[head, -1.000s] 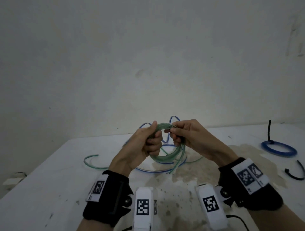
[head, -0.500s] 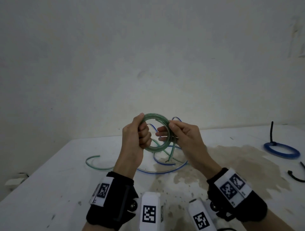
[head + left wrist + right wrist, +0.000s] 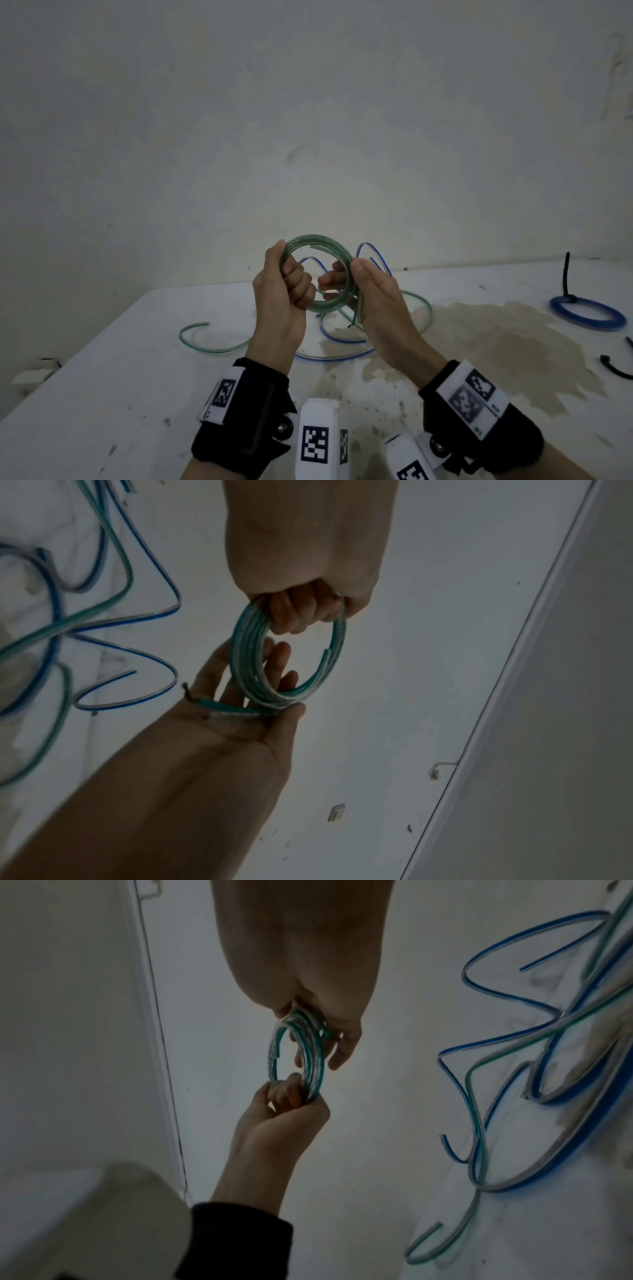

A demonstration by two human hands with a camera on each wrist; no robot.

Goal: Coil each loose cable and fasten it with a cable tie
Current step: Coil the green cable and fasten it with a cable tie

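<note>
You've lifted the green coil [image 3: 317, 274] higher above the stained white table [image 3: 479, 342]; your left hand [image 3: 279, 291] grips it, right hand [image 3: 373, 291] pinches it before a bare wall [image 3: 308, 120].

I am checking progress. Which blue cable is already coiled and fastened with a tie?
The blue coil at the table's far right, a neat ring with a black tie sticking up. The other blue cable, beneath the hands, lies in loose loops.

Dim, flat light, grainy; wrist views motion-blurred at edges, wide-angle distortion; no glare.
</note>
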